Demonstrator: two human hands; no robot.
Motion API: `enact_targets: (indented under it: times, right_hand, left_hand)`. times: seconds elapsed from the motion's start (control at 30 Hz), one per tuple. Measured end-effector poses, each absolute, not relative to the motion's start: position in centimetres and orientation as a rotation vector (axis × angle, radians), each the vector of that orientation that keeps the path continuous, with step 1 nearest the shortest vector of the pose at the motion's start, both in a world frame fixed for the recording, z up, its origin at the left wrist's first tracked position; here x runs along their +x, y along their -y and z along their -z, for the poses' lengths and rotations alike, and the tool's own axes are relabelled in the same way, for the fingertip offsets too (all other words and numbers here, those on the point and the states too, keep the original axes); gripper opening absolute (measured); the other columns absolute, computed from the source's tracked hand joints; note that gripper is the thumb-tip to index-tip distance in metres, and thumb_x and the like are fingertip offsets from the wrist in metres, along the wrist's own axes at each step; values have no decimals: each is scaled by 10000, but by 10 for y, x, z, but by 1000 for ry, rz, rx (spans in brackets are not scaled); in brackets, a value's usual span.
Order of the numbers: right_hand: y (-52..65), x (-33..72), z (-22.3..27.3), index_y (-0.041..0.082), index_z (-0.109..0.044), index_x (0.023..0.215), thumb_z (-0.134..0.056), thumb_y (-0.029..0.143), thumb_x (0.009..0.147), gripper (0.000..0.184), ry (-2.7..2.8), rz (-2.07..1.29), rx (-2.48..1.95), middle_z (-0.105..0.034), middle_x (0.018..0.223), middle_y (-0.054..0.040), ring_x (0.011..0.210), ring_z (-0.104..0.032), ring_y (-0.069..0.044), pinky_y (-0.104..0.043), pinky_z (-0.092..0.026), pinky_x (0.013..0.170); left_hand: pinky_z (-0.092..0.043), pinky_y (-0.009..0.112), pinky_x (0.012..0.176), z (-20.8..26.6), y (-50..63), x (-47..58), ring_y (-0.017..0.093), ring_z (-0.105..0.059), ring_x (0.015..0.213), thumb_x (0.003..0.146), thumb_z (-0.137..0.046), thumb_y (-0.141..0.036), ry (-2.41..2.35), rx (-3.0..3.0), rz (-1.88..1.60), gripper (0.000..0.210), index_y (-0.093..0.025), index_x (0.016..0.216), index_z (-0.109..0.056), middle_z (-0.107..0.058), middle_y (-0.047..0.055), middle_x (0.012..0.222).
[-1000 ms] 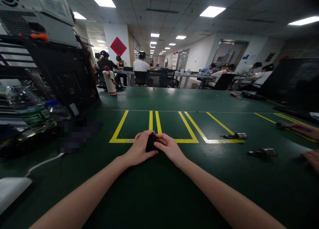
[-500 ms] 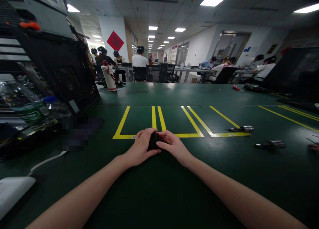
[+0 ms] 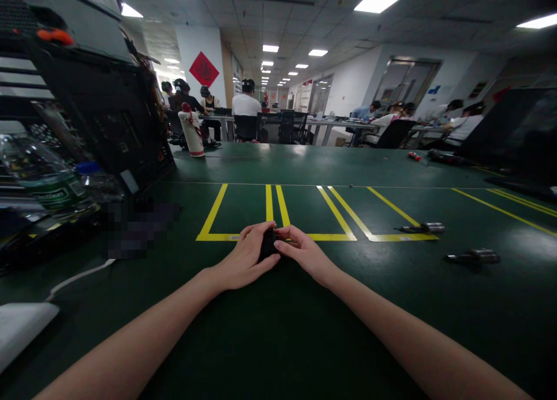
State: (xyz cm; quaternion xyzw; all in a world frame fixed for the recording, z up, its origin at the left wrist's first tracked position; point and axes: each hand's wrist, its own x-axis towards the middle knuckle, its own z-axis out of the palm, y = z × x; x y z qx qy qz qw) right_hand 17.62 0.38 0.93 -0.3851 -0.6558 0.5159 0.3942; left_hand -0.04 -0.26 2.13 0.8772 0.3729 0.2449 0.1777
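Apparent step, two-handed manipulation: left hand (image 3: pixel 247 256) grasps small black object (image 3: pixel 268 244), right hand (image 3: pixel 303 252) at its edge, grip unclear; next move likely calls for steady left-hand support.

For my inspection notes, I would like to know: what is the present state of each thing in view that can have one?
Left hand: curled around the black object.
Right hand: fingers bent, at the object's right side.
Black object: held, partly hidden.
Farther metal tool: lying down.
Nearer metal tool: lying down.
Red-topped white container: standing.
Green-labelled bottle: capped.
Ceiling light: lit.
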Motion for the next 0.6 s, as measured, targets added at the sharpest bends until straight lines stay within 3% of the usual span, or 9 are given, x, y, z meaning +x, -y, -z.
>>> enact_targets:
  times: [0.23, 0.37, 0.5, 0.6]
  right_hand:
    - [-6, 177, -7, 206, -503, 987, -573, 292, 723, 286, 1608, -1414, -967, -547, 979, -30, 927, -535, -151, -348, -416, 840]
    - [-4, 177, -10, 207, -499, 980, -566, 296, 727, 276, 1607, -1423, -969, -545, 973, -32, 928, -533, -156, -352, -415, 835]
    - [-3, 177, -9, 207, -496, 982, -567, 316, 725, 289, 1610, -1421, -992, -539, 980, -35, 923, -531, -159, -357, -420, 823]
    - [-4, 176, -5, 204, -493, 970, -582, 310, 716, 290, 1589, -1405, -972, -544, 954, -32, 908, -534, -156, -356, -418, 827]
  left_hand:
    - [-268, 485, 955, -21, 5, -4, 291, -225, 1207, 787, -477, -454, -1156, 2496, -713, 618, -239, 1289, -190, -289, 84, 1317]
    - [-309, 512, 887, -21, 6, -4, 322, -275, 1134, 749, -505, -503, -1266, 2539, -717, 664, -259, 1290, -207, -314, 79, 1298]
    - [-401, 454, 834, -22, 7, -4, 272, -392, 1038, 764, -518, -449, -1196, 2480, -674, 665, -250, 1297, -172, -361, 85, 1246]
    - [-363, 442, 924, -23, 6, -4, 248, -365, 1120, 775, -538, -376, -1087, 2469, -731, 626, -254, 1279, -187, -331, 78, 1265]
